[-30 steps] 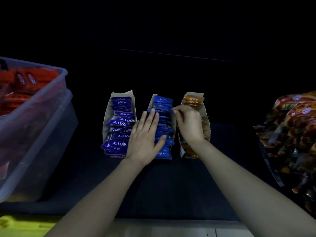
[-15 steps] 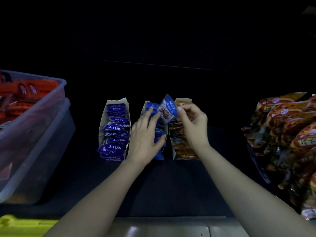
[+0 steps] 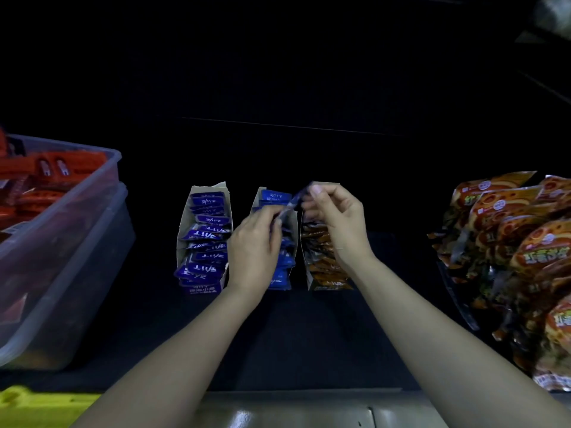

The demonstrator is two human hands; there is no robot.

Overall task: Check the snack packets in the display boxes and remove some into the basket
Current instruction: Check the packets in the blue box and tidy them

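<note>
Whereas the left hand (image 3: 255, 245) lay flat on the row of packets a second ago, it has now lifted off and curled its fingers onto the lower end of the blue packet (image 3: 295, 200) that the right hand (image 3: 338, 217) drew up out of the middle box (image 3: 294, 242). Both hands now have a pinching grip on this one packet: the right at the upper end, the left at the lower. The packet is held clear above the box, turned nearly edge-on to the camera, so its printed face cannot be read. This two-handed hold suggests the checking step is under way on one packet, and no removal has been made yet. The purple packets (image 3: 207, 239) in the left box and the brown packets (image 3: 321, 257) in the right box stand untouched. A clear tub (image 3: 80, 248) of red packets sits well apart to the left, and a yellow object (image 3: 31, 403) shows at the near left corner. Which of these is the basket cannot be told.
</note>
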